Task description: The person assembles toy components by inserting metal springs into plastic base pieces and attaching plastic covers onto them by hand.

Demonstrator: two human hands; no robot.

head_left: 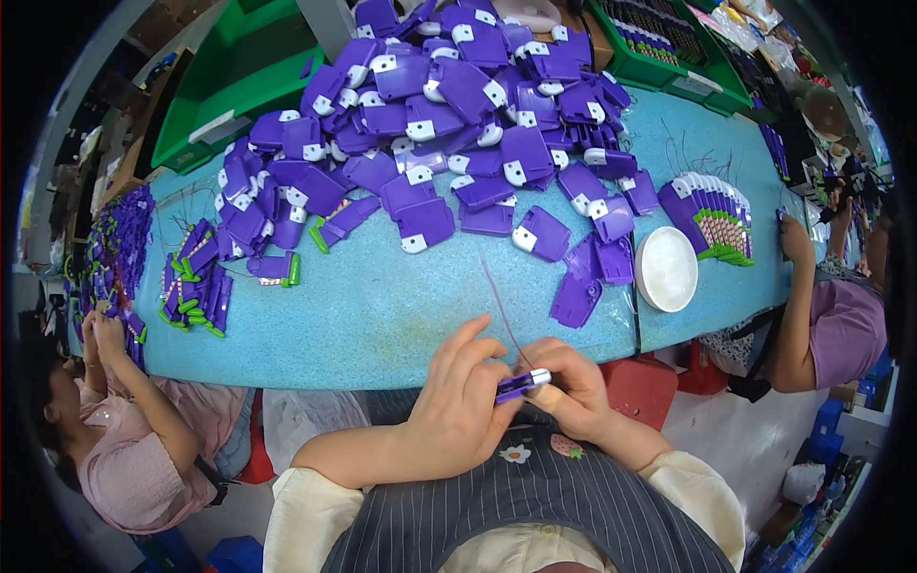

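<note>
Hands meet just below the near edge of the teal desk [382, 325]: the left hand [458, 401] and the right hand [571, 387] both have their grip closed around one small purple plastic case [521, 384], held between the fingertips with its white end toward the right hand. A thin dark wire [499, 304] rises from the case up over the desk. Judging from how things lie, most of the work is left, because a big heap of loose purple cases with white tabs [449, 105] covers the far half of the desk. Two tidy groups look finished: a fanned row of cases [712, 215] beside a round white lid [666, 268] on the right, and a small stack with green ends [196, 286] on the left. Other people sit at both ends of the desk; whether these stacks are theirs, I cannot tell.
</note>
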